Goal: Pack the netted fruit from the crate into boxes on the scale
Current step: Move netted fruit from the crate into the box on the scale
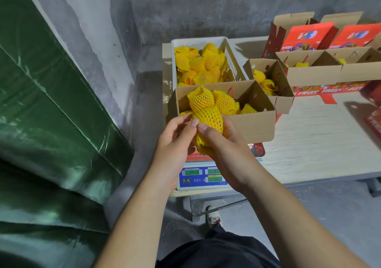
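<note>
A white plastic crate [231, 61] at the back of the table holds several fruits in yellow foam netting [198, 64]. In front of it an open cardboard box [255, 123] stands on the digital scale [201, 178] with several netted fruits [223, 101] inside. Both hands hold one netted fruit [212, 117] over the box's near left corner. My left hand [175, 137] grips its left side with thumb and fingers. My right hand [228, 150] is curled round it from below and the right.
A second open box [282, 102] with netted fruit stands right of the crate. Further boxes with red printed lids [309, 34] line the back right. A green tarpaulin [47, 102] fills the left. The pale table top [319, 139] extends to the right; a shoe [213, 216] shows below.
</note>
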Tool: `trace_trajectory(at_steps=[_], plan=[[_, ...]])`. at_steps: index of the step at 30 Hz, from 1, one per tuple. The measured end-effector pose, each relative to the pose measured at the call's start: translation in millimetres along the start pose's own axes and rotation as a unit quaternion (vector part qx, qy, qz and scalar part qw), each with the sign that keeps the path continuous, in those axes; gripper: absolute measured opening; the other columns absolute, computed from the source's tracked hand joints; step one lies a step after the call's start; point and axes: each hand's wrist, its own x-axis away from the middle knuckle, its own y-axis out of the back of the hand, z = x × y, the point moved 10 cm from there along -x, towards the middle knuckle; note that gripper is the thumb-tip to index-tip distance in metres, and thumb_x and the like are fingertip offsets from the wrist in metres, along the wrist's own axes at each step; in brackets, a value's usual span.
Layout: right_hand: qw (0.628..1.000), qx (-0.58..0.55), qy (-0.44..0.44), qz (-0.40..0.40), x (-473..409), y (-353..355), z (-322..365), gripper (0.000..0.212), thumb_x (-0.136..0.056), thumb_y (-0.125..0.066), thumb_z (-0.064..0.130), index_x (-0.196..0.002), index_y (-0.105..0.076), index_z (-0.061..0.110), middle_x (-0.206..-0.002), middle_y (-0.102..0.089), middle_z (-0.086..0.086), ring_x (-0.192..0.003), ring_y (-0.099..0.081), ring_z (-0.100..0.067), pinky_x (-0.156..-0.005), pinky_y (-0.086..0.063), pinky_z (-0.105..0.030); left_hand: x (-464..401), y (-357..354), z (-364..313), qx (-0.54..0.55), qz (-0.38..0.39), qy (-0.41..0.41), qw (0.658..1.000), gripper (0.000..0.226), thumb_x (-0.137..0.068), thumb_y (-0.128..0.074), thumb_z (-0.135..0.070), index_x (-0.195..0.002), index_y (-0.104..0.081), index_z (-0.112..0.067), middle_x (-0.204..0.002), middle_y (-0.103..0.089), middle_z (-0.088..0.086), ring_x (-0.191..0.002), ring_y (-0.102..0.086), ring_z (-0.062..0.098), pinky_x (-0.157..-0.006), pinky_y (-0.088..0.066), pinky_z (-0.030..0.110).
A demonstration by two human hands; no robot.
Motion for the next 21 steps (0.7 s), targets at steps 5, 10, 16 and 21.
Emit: trace_trajectory(at_steps=[5, 10, 16, 21], plan=[[1.000, 0.001, -0.005, -0.008, -13.4, 6.5, 0.5, 0.031, -0.096, -0.069, 0.041, -0.126, -0.063, 0.037, -0.125, -0.071, -0.004, -0.120, -0.067, -0.027, -0.107, -0.051, -0.056, -11.2, -4.3, -1.9, -0.022, 0.000, 0.003, 1.000, 0.047, -0.079, -0.074, -0.067, -0.119, -0.070, -0.043, -0.116, -0.077, -0.008, -0.100, -0.078, 0.015, -0.075, -0.063, 0.030], [1.000, 0.002, 0.019, -0.007, -39.6, 24.2, 5.3, 0.040, -0.092, -0.071, 0.042, -0.130, -0.059, 0.046, -0.124, -0.071, 0.003, -0.118, -0.068, -0.021, -0.102, -0.056, -0.044, -38.2, -20.4, -7.9, -0.076, 0.013, -0.026, 0.997, 0.034, -0.088, -0.064, -0.066, -0.119, -0.068, -0.052, -0.120, -0.074, -0.016, -0.110, -0.073, 0.007, -0.087, -0.062, 0.033], [0.996, 0.037, 0.064, -0.054, -114.4, 98.8, 39.4, 0.044, -0.084, -0.078, 0.041, -0.126, -0.066, 0.039, -0.122, -0.072, -0.004, -0.117, -0.067, -0.030, -0.101, -0.054, -0.057, -118.2, -52.7, -59.5, -0.162, 0.106, -0.084, 0.977, 0.028, -0.094, -0.060, -0.058, -0.115, -0.074, -0.047, -0.116, -0.075, -0.014, -0.104, -0.070, 0.006, -0.082, -0.052, 0.012], [0.973, 0.182, 0.097, -0.105, -227.1, 165.5, 75.5, 0.049, -0.084, -0.080, 0.042, -0.127, -0.057, 0.045, -0.110, -0.072, 0.007, -0.097, -0.072, -0.013, -0.078, -0.058, -0.027, -274.6, -47.9, -67.8, -0.314, 0.058, -0.084, 0.944, 0.021, -0.110, -0.052, -0.021, -0.121, -0.070, -0.024, -0.110, -0.075, -0.005, -0.095, -0.070, 0.008, -0.070, -0.050, 0.009]])
